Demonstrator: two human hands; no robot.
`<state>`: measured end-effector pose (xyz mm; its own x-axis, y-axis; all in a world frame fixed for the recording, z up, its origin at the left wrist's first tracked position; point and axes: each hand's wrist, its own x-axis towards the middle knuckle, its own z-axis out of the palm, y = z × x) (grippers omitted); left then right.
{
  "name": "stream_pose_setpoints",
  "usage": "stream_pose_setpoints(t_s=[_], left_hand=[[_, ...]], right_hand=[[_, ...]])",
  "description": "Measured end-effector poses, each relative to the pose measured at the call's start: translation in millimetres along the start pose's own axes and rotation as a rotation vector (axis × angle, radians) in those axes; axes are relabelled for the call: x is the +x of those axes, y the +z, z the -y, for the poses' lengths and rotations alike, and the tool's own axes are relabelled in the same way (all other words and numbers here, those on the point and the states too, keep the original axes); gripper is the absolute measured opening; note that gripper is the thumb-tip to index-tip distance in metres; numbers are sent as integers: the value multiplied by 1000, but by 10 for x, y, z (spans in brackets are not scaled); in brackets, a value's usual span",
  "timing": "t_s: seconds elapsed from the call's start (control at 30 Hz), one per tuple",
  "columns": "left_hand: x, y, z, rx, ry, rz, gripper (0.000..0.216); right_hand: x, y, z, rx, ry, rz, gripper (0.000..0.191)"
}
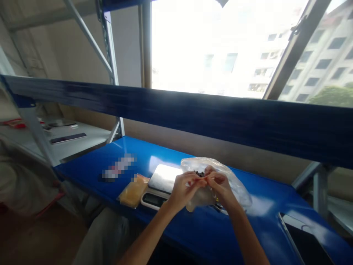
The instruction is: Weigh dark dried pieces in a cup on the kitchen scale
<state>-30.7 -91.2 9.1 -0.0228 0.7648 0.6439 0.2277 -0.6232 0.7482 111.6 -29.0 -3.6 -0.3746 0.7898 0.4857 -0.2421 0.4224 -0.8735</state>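
Note:
My left hand [185, 187] and my right hand [220, 186] are close together above the blue table, both with fingers pinched. Between their fingertips runs a thin red strip [202, 178], which looks like the edge of a small clear plastic bag [200, 198] hanging below; the fingers hide most of it. Behind both hands lies a large clear plastic bag [237, 180], crumpled and spread out. Small dark pieces [199, 173] show between the hands. To the left of my left hand sits a kitchen scale [162, 180] with a bare metal plate.
A red-edged packet with yellowish contents [132, 193] lies against the scale's left side. Farther left is a blurred-out item [119, 167]. A phone [306, 237] rests at the right on the blue table [264, 217]. A blue shelf beam [193, 114] crosses in front.

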Motion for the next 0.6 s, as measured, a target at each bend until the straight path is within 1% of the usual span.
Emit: stream_pose_setpoints(t_s=[0.07,0.13,0.27,0.33,0.4,0.43,0.53,0.6], left_hand=[[-178,-59,-43,40,-2,43,29],[-308,-132,-73,157,35,68,29],[-495,-340,-104,528,197,57,25],[-585,-452,-119,656,256,42,25],[-674,-553,-144,717,264,8,23],[-715,-597,-160,731,247,-10,21],[-811,-709,-209,733,164,-52,18],[-853,-770,-226,709,125,-59,18]], right_hand=[[-20,-8,-7,7,4,125,30],[-32,-4,-15,27,15,235,29],[-88,106,-4,12,67,427,32],[-154,217,14,-28,96,480,36],[-242,346,36,-85,83,470,38],[-289,410,47,-117,66,444,37],[-411,576,76,-214,10,340,29],[-461,660,99,-274,-12,288,23]])
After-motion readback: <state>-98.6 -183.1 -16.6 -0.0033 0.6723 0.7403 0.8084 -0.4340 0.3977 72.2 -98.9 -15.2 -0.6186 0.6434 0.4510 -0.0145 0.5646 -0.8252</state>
